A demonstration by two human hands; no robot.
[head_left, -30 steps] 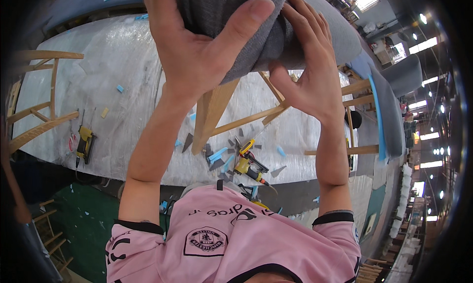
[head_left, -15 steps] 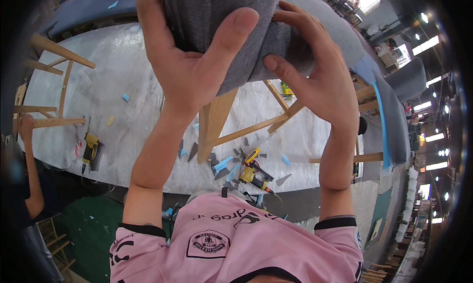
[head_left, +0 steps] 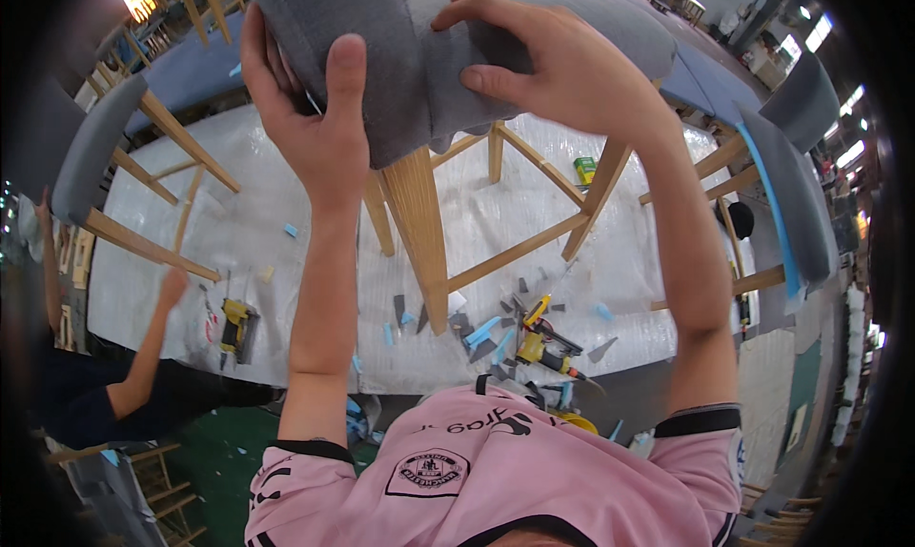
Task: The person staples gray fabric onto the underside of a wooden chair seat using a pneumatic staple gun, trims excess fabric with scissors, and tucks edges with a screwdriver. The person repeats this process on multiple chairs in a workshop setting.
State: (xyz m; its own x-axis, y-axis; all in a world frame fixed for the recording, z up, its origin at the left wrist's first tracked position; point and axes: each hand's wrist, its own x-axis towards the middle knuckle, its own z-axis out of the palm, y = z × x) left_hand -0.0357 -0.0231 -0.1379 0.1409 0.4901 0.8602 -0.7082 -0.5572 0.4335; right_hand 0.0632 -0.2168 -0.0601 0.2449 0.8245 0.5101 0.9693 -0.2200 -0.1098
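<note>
A grey upholstered chair (head_left: 372, 66) with pale wooden legs (head_left: 419, 232) stands on the table in front of me, its padded part reaching the top edge of the picture. My left hand (head_left: 319, 128) grips its left edge, with the thumb up along the fabric and the fingers partly hidden round the side. My right hand (head_left: 572, 75) curls over the fabric to the right of a vertical seam. Its thumb and forefinger press near that seam, and a fold of cloth shows between them.
Plastic film covers the table (head_left: 286, 290). Two yellow staple guns (head_left: 235, 330) (head_left: 545, 349) lie near its front edge, among grey and blue scraps (head_left: 484, 332). A green box (head_left: 584, 170) sits behind. Other grey chairs (head_left: 100, 151) (head_left: 786, 194) stand left and right. A co-worker's arm (head_left: 148, 356) reaches in at left.
My right hand has shifted left toward the seam, and my left thumb has come upright. The view has swung, showing more of the chair's legs and the left chair. The co-worker's arm reaches further in.
</note>
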